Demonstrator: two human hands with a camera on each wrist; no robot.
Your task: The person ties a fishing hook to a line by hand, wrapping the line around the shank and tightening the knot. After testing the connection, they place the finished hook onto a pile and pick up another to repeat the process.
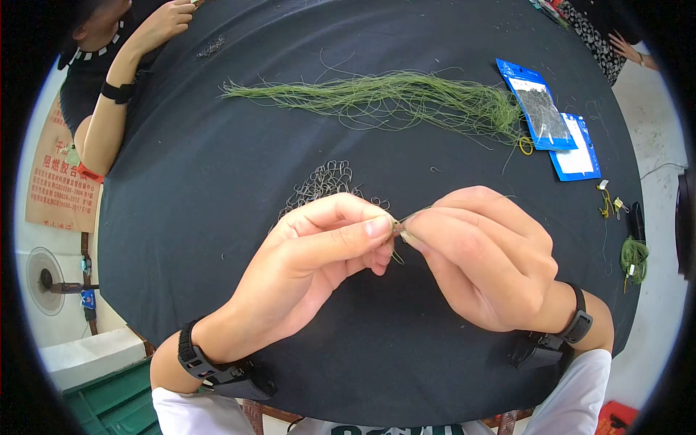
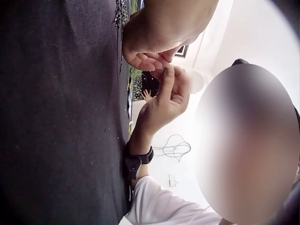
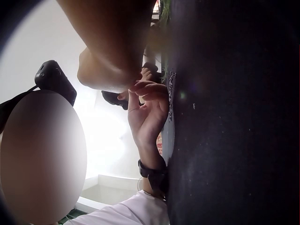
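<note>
On the left, the left hand (image 1: 312,254) is raised just above the black table (image 1: 203,217). Its thumb and forefinger are pressed together on one end of a fine green thread (image 1: 415,213), and its other fingers are curled underneath. Just behind its knuckles a loose heap of wire hooks (image 1: 326,183) lies on the cloth.

The thread sits where the two hands meet, fingertip to fingertip. Its visible length slants from low left to high right, and a short tail hangs below the pinch. Neither hand is nearer than the other, since both are on it.

The right hand (image 1: 486,254) pinches the same thread from the other side, with thumb and forefinger closed and the remaining fingers folded in.

Further back, a long bundle of green strands (image 1: 391,98) stretches across the table, and two blue packets (image 1: 540,105) lie at its right end.

The spot where the fingertips meet is covered. Something greyish shows there, but I cannot tell whether it is a hook. The wrist views show both hands from below, but the thread is too thin to see in them.
</note>
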